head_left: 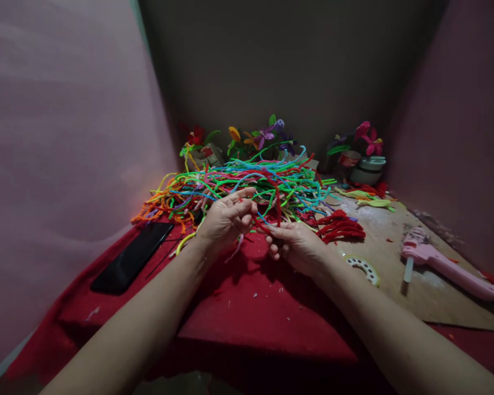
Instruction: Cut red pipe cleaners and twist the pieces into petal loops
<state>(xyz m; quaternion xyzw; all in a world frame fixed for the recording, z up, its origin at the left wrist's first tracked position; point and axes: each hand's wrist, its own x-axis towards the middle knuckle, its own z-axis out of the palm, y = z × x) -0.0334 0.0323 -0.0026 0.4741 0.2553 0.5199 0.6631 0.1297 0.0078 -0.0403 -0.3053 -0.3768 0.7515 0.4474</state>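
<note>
My left hand (231, 217) and my right hand (293, 244) are close together above the front of a red-covered table. Between them runs a red pipe cleaner (279, 206), its upper part bent up in front of the pile. Each hand is closed, pinching the red pipe cleaner between thumb and fingers. Just behind lies a large heap of coloured pipe cleaners (230, 181) in green, blue, orange and red. Beside my right hand rests a bundle of red pipe cleaners (341, 226).
A black phone (132, 258) lies at left on the red cloth (247, 312). At right, a brown board (432, 307) bears a pink glue gun (448, 263) and a ring-shaped tape roll (364, 270). Pipe-cleaner flowers (267, 134) and a pale pot (368, 170) stand behind.
</note>
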